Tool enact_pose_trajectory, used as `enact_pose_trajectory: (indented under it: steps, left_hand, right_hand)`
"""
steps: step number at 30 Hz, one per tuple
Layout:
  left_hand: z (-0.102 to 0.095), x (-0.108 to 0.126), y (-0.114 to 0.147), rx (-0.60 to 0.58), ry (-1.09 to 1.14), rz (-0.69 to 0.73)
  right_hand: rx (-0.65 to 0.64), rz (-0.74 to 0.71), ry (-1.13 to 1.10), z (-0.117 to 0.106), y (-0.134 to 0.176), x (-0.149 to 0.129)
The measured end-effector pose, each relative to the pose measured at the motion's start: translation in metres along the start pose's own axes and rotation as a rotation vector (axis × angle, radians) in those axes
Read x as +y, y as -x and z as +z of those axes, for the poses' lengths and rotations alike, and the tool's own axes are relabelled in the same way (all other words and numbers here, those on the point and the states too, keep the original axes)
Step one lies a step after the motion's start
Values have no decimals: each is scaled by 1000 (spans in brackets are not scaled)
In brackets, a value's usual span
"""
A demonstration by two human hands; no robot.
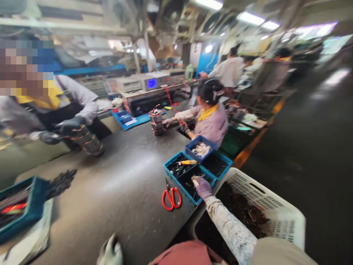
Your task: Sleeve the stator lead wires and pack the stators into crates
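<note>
My right hand (203,187), in a purple glove with pale fingertips, reaches into a compartment of the blue divided bin (183,183). Its fingers are drawn together among small dark pieces; what they hold, if anything, is too small to name. Red-handled scissors (171,198) lie on the table just left of that bin. A yellow-handled tool (189,162) rests across the neighbouring compartment. At the bottom edge, my left hand (110,253) in a whitish glove is partly in view over the table, fingers somewhat apart, with nothing visible in it.
A white plastic basket (286,221) with dark scraps stands right of the table (118,206). A blue box (200,156) holds white bits. A teal bin (35,202) sits left. Across the table, one co-worker handles a motor stator (88,141); another touches a second stator (157,123).
</note>
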State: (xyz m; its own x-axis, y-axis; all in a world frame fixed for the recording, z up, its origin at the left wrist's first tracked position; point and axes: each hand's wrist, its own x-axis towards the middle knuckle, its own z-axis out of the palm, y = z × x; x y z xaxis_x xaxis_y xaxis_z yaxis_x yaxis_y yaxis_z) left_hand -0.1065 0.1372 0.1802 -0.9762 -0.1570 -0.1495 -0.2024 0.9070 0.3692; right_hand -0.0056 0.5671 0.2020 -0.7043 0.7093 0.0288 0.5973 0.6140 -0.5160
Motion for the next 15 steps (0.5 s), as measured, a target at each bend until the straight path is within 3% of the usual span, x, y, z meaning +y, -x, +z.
enact_pose_trajectory:
  steps: [3,5,8,11,15]
  left_hand:
    - [-26,45,-10,-68,316,82]
    - [-47,96,-39,-134,427,208]
    - [-66,187,-101,-167,456,309]
    - [-65,278,-168,-173,464,347]
    - [-31,377,-237,-182,421,287]
  right_hand:
    - [-32,-12,16,2,-2,8]
    - [-18,-29,18,5,-3,15]
    - [168,-178,1,12,0,27]
    - [391,-399,-20,17,5,36]
    - [461,-480,-10,17,12,37]
